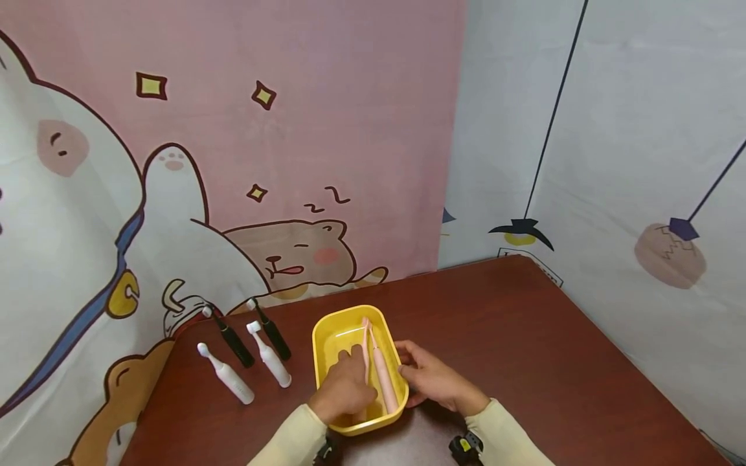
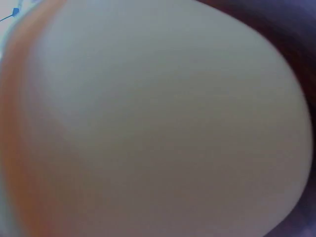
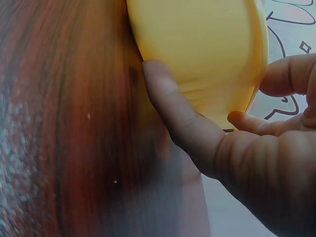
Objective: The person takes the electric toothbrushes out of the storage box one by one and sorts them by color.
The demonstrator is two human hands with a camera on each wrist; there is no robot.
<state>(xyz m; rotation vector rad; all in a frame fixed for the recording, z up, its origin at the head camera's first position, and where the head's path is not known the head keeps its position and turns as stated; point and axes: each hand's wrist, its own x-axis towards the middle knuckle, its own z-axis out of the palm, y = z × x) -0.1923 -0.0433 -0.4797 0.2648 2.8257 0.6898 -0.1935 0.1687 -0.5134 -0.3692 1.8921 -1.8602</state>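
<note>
A yellow plastic bin [image 1: 324,353] stands on the table with two pink electric toothbrushes inside. One pink toothbrush [image 1: 384,382] lies along the right side of the bin. My left hand [image 1: 348,383] reaches in and grips the other pink toothbrush [image 1: 366,346], covering most of its handle. Outside, my right hand [image 1: 434,377] holds the bin by its right side. In the right wrist view, thumb and fingers spread across the yellow wall [image 3: 202,44]. A blurred pale surface fills the left wrist view, hiding that hand.
Left of the bin lie two white electric toothbrushes [image 1: 226,374], one being the nearer white toothbrush [image 1: 271,361], and two black ones, a black toothbrush [image 1: 233,340] and another black toothbrush [image 1: 274,333]. Behind the brown table [image 1: 495,310] hang cartoon-printed wall cloths [image 1: 350,129].
</note>
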